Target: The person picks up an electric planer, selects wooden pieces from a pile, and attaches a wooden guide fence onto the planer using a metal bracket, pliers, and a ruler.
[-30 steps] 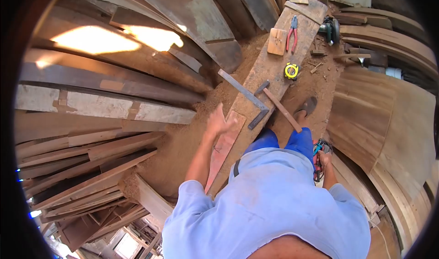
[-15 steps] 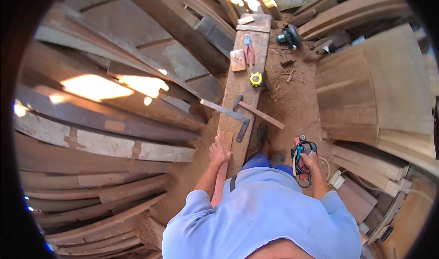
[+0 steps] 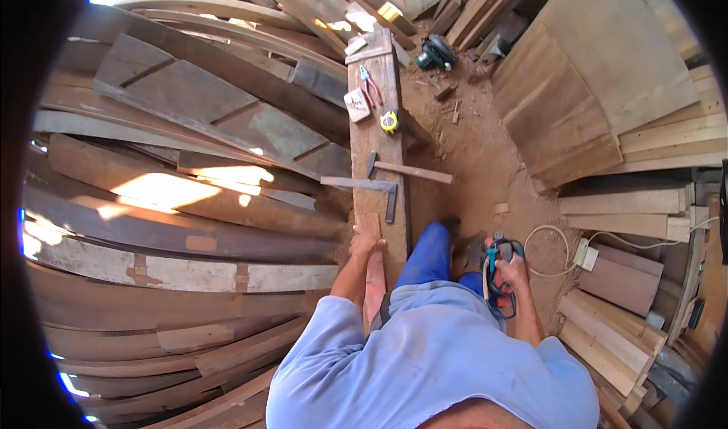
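The left hand (image 3: 365,241), spread in the air a second ago, is now down with thumb and fingers curled around a long, flat, reddish wooden board (image 3: 374,281) lying along the near end of the narrow brown wooden counter (image 3: 396,255); this seems to steady it. Right of the counter and apart from it, the right hand (image 3: 512,268) grips a red-and-black power tool with teal parts (image 3: 493,277). No brand is readable; markings on the round yellow-and-black tape measure (image 3: 389,121) atop the counter are too small.
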Motion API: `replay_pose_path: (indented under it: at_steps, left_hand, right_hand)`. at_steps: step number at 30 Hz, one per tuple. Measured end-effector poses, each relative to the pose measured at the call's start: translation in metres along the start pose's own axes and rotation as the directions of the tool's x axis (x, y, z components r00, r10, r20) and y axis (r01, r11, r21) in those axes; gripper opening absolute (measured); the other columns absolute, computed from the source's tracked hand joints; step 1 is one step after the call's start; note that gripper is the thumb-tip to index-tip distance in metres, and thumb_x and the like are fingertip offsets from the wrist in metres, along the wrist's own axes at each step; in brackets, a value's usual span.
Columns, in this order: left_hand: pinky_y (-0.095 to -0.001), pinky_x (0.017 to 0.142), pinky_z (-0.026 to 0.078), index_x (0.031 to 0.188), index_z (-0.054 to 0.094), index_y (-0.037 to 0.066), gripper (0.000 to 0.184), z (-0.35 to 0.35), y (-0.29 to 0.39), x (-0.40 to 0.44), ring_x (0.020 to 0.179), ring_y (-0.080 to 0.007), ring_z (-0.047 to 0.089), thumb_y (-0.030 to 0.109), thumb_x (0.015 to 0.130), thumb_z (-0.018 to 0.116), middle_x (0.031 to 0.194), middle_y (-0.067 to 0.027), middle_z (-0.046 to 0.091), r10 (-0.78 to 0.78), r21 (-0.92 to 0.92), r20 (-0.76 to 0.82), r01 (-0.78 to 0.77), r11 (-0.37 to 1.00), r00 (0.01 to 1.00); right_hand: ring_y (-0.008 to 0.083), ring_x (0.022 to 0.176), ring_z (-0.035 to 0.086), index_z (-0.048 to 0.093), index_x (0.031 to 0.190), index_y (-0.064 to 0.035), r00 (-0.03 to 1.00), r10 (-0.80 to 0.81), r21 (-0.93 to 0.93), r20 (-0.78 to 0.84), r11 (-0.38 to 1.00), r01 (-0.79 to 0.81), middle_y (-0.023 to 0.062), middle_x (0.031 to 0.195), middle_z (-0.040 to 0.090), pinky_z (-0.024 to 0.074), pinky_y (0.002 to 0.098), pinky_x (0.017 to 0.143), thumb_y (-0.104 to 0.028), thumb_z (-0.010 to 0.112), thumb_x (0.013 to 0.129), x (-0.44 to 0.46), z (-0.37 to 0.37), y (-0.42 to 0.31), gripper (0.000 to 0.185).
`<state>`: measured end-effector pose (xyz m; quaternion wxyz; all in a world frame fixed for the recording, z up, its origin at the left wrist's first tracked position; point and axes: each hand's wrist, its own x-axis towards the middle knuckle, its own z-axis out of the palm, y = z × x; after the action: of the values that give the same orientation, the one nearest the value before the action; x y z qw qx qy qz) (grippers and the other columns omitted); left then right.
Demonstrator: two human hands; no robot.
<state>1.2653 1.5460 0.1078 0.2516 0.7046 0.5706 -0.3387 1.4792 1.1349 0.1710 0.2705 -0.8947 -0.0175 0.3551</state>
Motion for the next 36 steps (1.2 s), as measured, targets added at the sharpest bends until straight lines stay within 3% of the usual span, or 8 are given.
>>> replay_pose_path:
  at_steps: [7, 10, 13, 19, 30, 32, 33, 36]
  left_hand:
    - [-0.0525, 0.108, 0.041, 0.154, 0.005, -0.004, 0.126, 0.005, 0.001, -0.001, 0.134, -0.0437, 0.046, 0.046, 0.072, 0.087, 0.144, -0.0324, 0.045, 0.003, -0.016, -0.035, -0.003, 1.0, 0.999]
    - [-0.0539, 0.107, 0.041, 0.154, 0.001, -0.004, 0.127, 0.007, -0.005, 0.002, 0.134, -0.0465, 0.046, 0.047, 0.074, 0.085, 0.145, -0.0339, 0.043, 0.026, -0.007, -0.031, -0.026, 1.0, 0.999]
    - [-0.0557, 0.108, 0.04, 0.153, -0.012, -0.004, 0.131, 0.002, -0.008, -0.008, 0.131, -0.0511, 0.046, 0.047, 0.078, 0.081, 0.146, -0.0381, 0.038, 0.28, 0.089, -0.114, -0.271, 0.959, 0.953]
    - [-0.0544, 0.108, 0.04, 0.149, -0.003, -0.018, 0.129, -0.001, -0.012, -0.006, 0.13, -0.0518, 0.047, 0.056, 0.079, 0.077, 0.14, -0.0391, 0.045, 0.272, 0.079, -0.057, -0.268, 0.96, 0.961]
    - [-0.0526, 0.108, 0.04, 0.152, 0.006, -0.012, 0.118, -0.012, -0.019, -0.041, 0.129, -0.0506, 0.047, 0.059, 0.083, 0.07, 0.139, -0.0364, 0.047, 0.387, 0.117, -0.161, -0.372, 0.921, 0.908]
    - [-0.0524, 0.107, 0.041, 0.153, 0.011, -0.008, 0.113, -0.01, -0.037, -0.018, 0.129, -0.0512, 0.047, 0.058, 0.083, 0.069, 0.139, -0.0361, 0.047, 0.443, 0.113, -0.147, -0.43, 0.896, 0.884]
    - [-0.0522, 0.106, 0.041, 0.155, 0.016, -0.004, 0.107, -0.01, -0.04, -0.009, 0.129, -0.0519, 0.047, 0.057, 0.084, 0.068, 0.14, -0.0357, 0.047, 0.515, 0.085, -0.162, -0.508, 0.857, 0.842]
    - [-0.0527, 0.104, 0.043, 0.152, 0.03, 0.0, 0.094, -0.016, -0.046, -0.013, 0.125, -0.0521, 0.05, 0.051, 0.084, 0.07, 0.136, -0.0371, 0.049, 0.667, 0.149, -0.401, -0.674, 0.724, 0.628]
  right_hand:
    - [0.0124, 0.05, 0.054, 0.065, 0.091, -0.0074, 0.999, -0.03, 0.341, -0.019, 0.939, 0.034, -0.0003, 0.062, 0.055, 0.0448, 0.0329, 0.048, -0.021, 0.072, 0.077, 0.001, 0.021, -0.02, 0.02]
    - [0.0256, 0.087, 0.066, 0.067, 0.107, -0.0001, 0.999, -0.046, 0.43, 0.01, 0.902, 0.037, 0.0127, 0.091, 0.069, 0.0504, 0.039, 0.083, -0.023, 0.07, 0.075, -0.015, 0.016, -0.061, 0.04]
    - [0.0259, 0.092, 0.065, 0.067, 0.109, -0.0003, 0.986, -0.153, 0.525, -0.059, 0.836, 0.161, 0.0131, 0.096, 0.069, 0.0494, 0.0382, 0.086, -0.023, 0.07, 0.076, -0.037, 0.024, -0.1, 0.04]
    - [0.0135, 0.089, 0.06, 0.067, 0.108, -0.0015, 0.948, -0.285, 0.766, -0.138, 0.577, 0.285, 0.0029, 0.096, 0.067, 0.0491, 0.0307, 0.084, -0.011, 0.068, 0.081, -0.094, 0.053, -0.147, 0.028]
    - [0.0234, 0.086, 0.068, 0.068, 0.106, -0.0017, 0.839, -0.424, 0.443, -0.342, 0.714, 0.542, 0.0146, 0.091, 0.07, 0.0518, 0.0349, 0.078, -0.023, 0.071, 0.076, -0.165, 0.137, -0.145, 0.037]
    - [0.0295, 0.087, 0.069, 0.068, 0.105, -0.0008, 0.962, -0.271, 0.498, -0.011, 0.833, 0.24, 0.0183, 0.092, 0.07, 0.0523, 0.0379, 0.08, -0.024, 0.071, 0.076, -0.179, 0.128, -0.149, 0.038]
    - [0.0311, 0.087, 0.068, 0.067, 0.105, -0.0003, 0.863, -0.422, 0.46, -0.278, 0.73, 0.505, 0.0178, 0.091, 0.07, 0.0519, 0.0392, 0.081, -0.025, 0.07, 0.077, -0.177, 0.139, -0.143, 0.037]
    - [0.032, 0.087, 0.067, 0.067, 0.105, -0.0005, 0.808, -0.441, 0.404, -0.39, 0.706, 0.581, 0.0181, 0.091, 0.07, 0.0516, 0.0398, 0.081, -0.025, 0.069, 0.078, -0.175, 0.147, -0.138, 0.036]
